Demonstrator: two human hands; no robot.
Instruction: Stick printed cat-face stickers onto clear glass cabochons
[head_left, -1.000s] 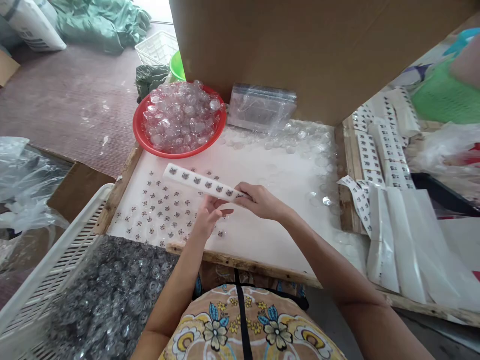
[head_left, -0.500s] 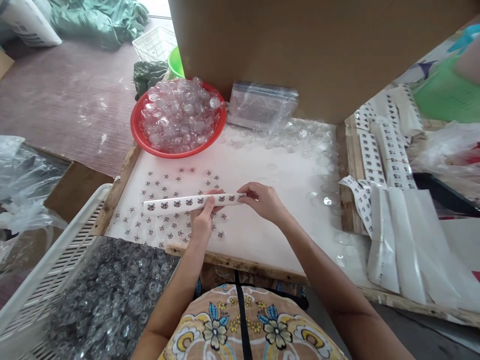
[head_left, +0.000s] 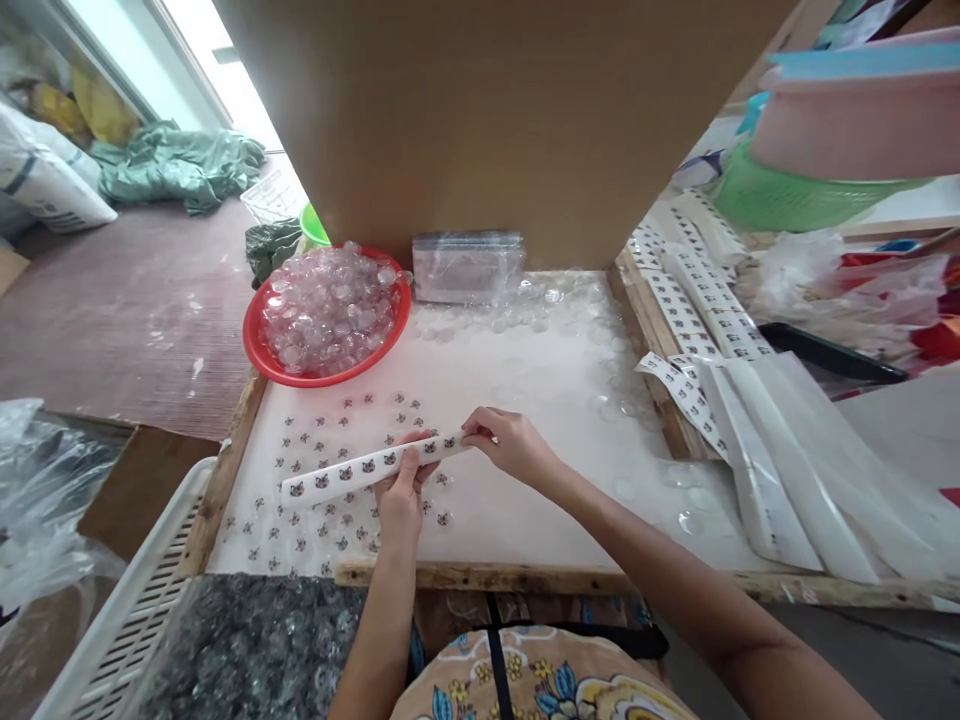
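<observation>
A long white sticker strip (head_left: 334, 478) printed with a row of small animal faces lies across my left hand (head_left: 405, 485), whose thumb presses on top with the fingers underneath. At the strip's right end, my right hand (head_left: 506, 443) pinches with thumb and forefinger; whether a sticker is between them is too small to tell. Below and around the strip, clear discs bearing the same faces (head_left: 300, 545) are spread over the white tabletop (head_left: 517, 520). A red basin (head_left: 326, 380) heaped with clear round pieces (head_left: 337, 310) stands beyond my left hand.
A cardboard box (head_left: 480, 130) rises behind the table. A clear zip bag (head_left: 466, 270) and loose clear discs (head_left: 551, 297) lie before it. More sticker strips (head_left: 720, 310) are piled on the right. A white crate (head_left: 142, 610) holding dark clear pieces (head_left: 255, 640) stands lower left.
The camera view has tilted up, so the table sits lower in it. The strip slants more, its right end raised. My right fingers remain at that end, with one fewer face showing beside them.
</observation>
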